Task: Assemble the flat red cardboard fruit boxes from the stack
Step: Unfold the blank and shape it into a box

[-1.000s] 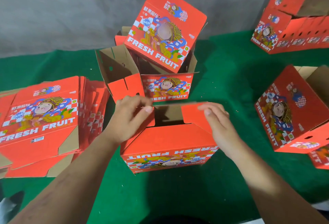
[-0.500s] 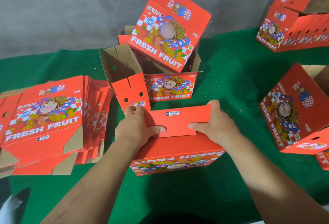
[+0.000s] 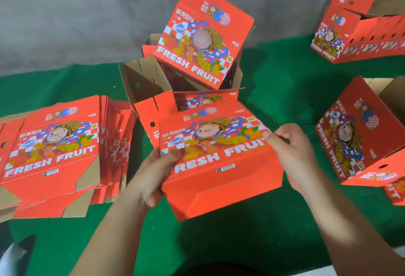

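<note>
A folded-up red fruit box is held tilted above the green table, its printed "FRESH FRUIT" side facing me and its closed bottom flaps toward me. My left hand grips its left edge, thumb on the printed face. My right hand pinches its right edge with curled fingers. The stack of flat red boxes lies at the left on the table.
Behind the held box stand open assembled boxes, one more box tipped on top. Further assembled boxes lie at the right and far right corner. Green cloth covers the table; a grey wall is behind.
The box has been turned over and lifted: a second ago both hands were pressing its bottom flaps shut, now the printed side faces up and both hands hold its edges.
</note>
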